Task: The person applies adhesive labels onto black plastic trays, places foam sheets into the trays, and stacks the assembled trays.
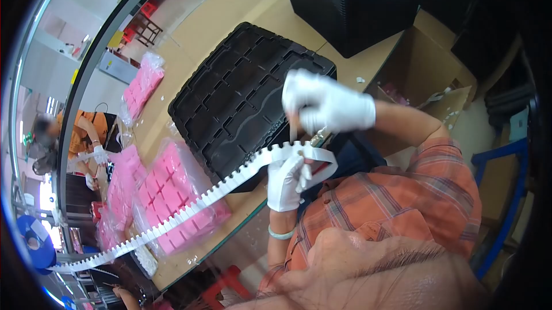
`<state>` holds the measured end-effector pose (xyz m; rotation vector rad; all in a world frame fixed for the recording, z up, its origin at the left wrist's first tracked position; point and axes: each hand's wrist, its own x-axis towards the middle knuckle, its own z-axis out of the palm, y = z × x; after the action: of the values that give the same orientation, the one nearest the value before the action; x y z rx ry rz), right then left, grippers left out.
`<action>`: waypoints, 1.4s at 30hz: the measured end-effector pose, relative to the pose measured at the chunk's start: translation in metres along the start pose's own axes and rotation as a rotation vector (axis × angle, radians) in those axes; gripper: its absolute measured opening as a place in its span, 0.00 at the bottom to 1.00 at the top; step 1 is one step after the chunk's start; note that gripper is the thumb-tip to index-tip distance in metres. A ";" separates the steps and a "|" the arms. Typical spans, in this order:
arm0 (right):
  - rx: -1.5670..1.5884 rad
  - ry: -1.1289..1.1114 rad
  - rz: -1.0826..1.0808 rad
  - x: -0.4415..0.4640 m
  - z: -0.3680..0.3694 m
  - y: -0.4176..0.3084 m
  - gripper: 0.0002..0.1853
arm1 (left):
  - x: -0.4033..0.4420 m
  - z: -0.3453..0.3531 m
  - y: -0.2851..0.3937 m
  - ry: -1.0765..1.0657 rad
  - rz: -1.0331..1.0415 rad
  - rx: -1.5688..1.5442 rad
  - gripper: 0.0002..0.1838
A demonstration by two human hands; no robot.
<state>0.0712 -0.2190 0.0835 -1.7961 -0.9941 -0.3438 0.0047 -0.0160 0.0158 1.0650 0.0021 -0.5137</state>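
Note:
My left hand point(284, 182), in a white glove with a bracelet at the wrist, is closed around a long white notched strip point(198, 205). The strip runs down and left to a blue reel point(35, 242), and its near end loops past my fingers. Above it, my right hand point(325, 103), also gloved in white, is blurred by motion. Its fingers look pinched together, and something thin and pale points down from them to the strip; I cannot make out what it is. Behind both hands lies a black moulded tray point(241, 88) with compartments.
Pink pieces in clear plastic bags point(178, 195) lie left of the tray. A tall stack of black trays point(359, 8) stands at the back right, with an open cardboard box point(428, 62) beside it. Another person in orange point(86, 137) works at the far left.

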 end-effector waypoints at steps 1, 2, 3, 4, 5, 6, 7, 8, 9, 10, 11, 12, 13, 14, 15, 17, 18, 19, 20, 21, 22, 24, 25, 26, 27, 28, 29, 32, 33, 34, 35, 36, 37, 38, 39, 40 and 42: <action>-0.143 0.021 0.069 0.007 -0.022 0.017 0.04 | 0.000 0.003 0.003 0.081 0.065 0.060 0.07; -0.326 0.056 0.193 0.012 -0.039 0.036 0.02 | 0.000 0.008 0.009 0.140 0.142 0.085 0.08; -0.453 0.052 0.298 0.016 -0.052 0.061 0.04 | -0.001 0.004 0.010 0.157 0.137 0.124 0.09; -0.549 0.003 0.443 0.020 -0.058 0.074 0.04 | -0.003 0.008 0.013 0.186 0.120 0.144 0.09; -0.581 -0.029 0.487 0.021 -0.059 0.091 0.03 | -0.004 0.011 0.015 0.214 0.103 0.162 0.09; -0.617 -0.044 0.501 0.020 -0.055 0.100 0.03 | -0.003 0.010 0.015 0.196 0.104 0.156 0.09; -0.654 -0.062 0.517 0.023 -0.052 0.103 0.02 | -0.002 0.007 0.014 0.178 0.103 0.146 0.09; -0.696 -0.080 0.503 0.026 -0.052 0.100 0.02 | -0.001 0.005 0.013 0.162 0.101 0.136 0.09; -0.674 -0.110 0.501 0.029 -0.055 0.098 0.02 | -0.001 0.003 0.013 0.166 0.105 0.138 0.08; -0.650 -0.139 0.499 0.031 -0.058 0.098 0.03 | -0.001 0.001 0.013 0.169 0.108 0.142 0.07; -0.627 -0.165 0.496 0.033 -0.060 0.098 0.03 | -0.001 -0.001 0.013 0.171 0.113 0.148 0.07; -0.647 -0.169 0.454 0.035 -0.060 0.097 0.02 | -0.002 0.001 0.013 0.190 0.129 0.142 0.07; -0.704 -0.175 0.398 0.036 -0.059 0.099 0.02 | -0.003 0.002 0.015 0.187 0.126 0.152 0.08; -0.760 -0.182 0.344 0.037 -0.058 0.101 0.02 | -0.004 0.003 0.016 0.184 0.121 0.162 0.08; -0.813 -0.191 0.289 0.037 -0.056 0.102 0.01 | -0.005 0.003 0.017 0.183 0.115 0.172 0.09; -1.017 -0.214 0.164 0.036 -0.044 0.085 0.01 | -0.007 0.003 0.016 0.182 0.121 0.158 0.09; -1.120 -0.223 0.096 0.037 -0.040 0.078 0.01 | -0.008 0.002 0.016 0.182 0.127 0.152 0.09; -1.059 -0.193 0.149 0.036 -0.041 0.083 0.02 | -0.008 0.001 0.016 0.169 0.124 0.152 0.09; -1.000 -0.163 0.203 0.035 -0.043 0.090 0.02 | -0.009 -0.002 0.016 0.155 0.120 0.153 0.09; -0.941 -0.132 0.257 0.033 -0.044 0.094 0.03 | -0.010 -0.003 0.015 0.139 0.116 0.154 0.09; -0.972 -0.102 0.262 0.034 -0.045 0.095 0.03 | -0.010 -0.002 0.015 0.143 0.116 0.147 0.09; -0.952 -0.116 0.267 0.032 -0.044 0.088 0.03 | -0.009 0.001 0.015 0.154 0.121 0.132 0.09; -0.939 -0.123 0.268 0.031 -0.044 0.086 0.03 | -0.010 0.001 0.016 0.153 0.127 0.136 0.09; -0.917 -0.122 0.315 0.032 -0.045 0.087 0.03 | -0.011 0.000 0.016 0.151 0.133 0.141 0.09; -0.896 -0.121 0.361 0.033 -0.046 0.088 0.04 | -0.011 -0.001 0.015 0.148 0.139 0.144 0.09; -0.874 -0.121 0.413 0.031 -0.047 0.089 0.04 | -0.011 -0.002 0.014 0.143 0.130 0.147 0.09; -0.917 -0.105 0.377 0.030 -0.044 0.090 0.04 | -0.011 -0.005 0.014 0.137 0.116 0.153 0.09; -0.997 -0.094 0.309 0.031 -0.042 0.091 0.04 | -0.010 0.001 0.013 0.137 0.109 0.158 0.10; -0.904 -0.156 0.352 0.028 -0.042 0.087 0.04 | -0.011 0.003 0.013 0.144 0.110 0.161 0.10; -0.812 -0.215 0.390 0.024 -0.045 0.079 0.05 | -0.011 0.003 0.013 0.139 0.108 0.165 0.10; -0.721 -0.277 0.423 0.022 -0.050 0.071 0.05 | -0.012 0.003 0.013 0.135 0.107 0.166 0.10; -0.648 -0.373 0.364 0.022 -0.059 0.062 0.06 | -0.013 0.003 0.012 0.132 0.102 0.166 0.10; -0.475 -0.447 0.419 0.021 -0.074 0.053 0.07 | -0.013 0.001 0.012 0.138 0.104 0.165 0.10; -0.365 -0.629 0.503 0.020 -0.090 0.036 0.06 | -0.012 -0.001 0.012 0.144 0.108 0.165 0.09; -0.252 -0.812 0.583 0.021 -0.103 0.020 0.04 | -0.011 -0.003 0.013 0.151 0.114 0.162 0.09; -0.619 -0.818 0.696 0.019 -0.098 0.006 0.06 | -0.010 -0.002 0.015 0.152 0.138 0.200 0.08; -0.983 -0.691 0.626 0.004 -0.079 -0.005 0.10 | -0.004 0.008 0.018 0.217 0.202 0.212 0.08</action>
<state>0.0860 -0.2851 0.1252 -3.1326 -0.6503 0.2757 0.0063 -0.0146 0.0357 1.3088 0.0311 -0.2165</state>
